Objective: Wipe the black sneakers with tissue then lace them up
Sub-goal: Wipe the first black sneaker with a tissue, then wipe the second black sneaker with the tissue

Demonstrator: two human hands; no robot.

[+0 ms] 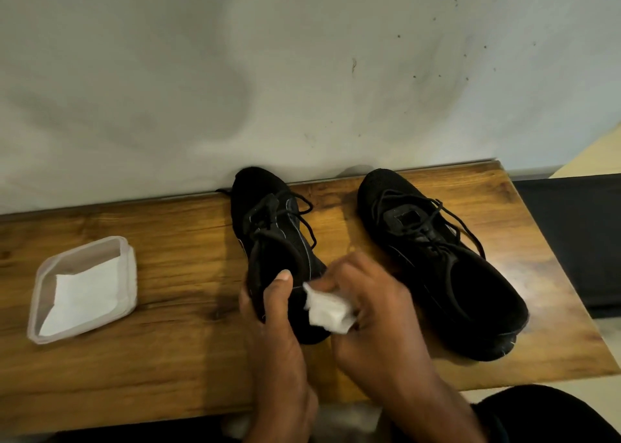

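Two black sneakers stand on a wooden bench [134,358], toes toward the wall. My left hand [272,321] grips the heel end of the left sneaker [268,227], thumb up on its collar. My right hand [369,301] holds a folded white tissue [327,311] pressed against the right side of that sneaker's heel. The right sneaker [437,261] sits apart to the right, untouched. Both sneakers have loose black laces threaded through their eyelets.
A shallow clear plastic container [43,274] with white tissues in it lies on the bench at the left. A pale wall [302,73] runs directly behind the bench. The bench's right end is close to the right sneaker, with dark floor beyond.
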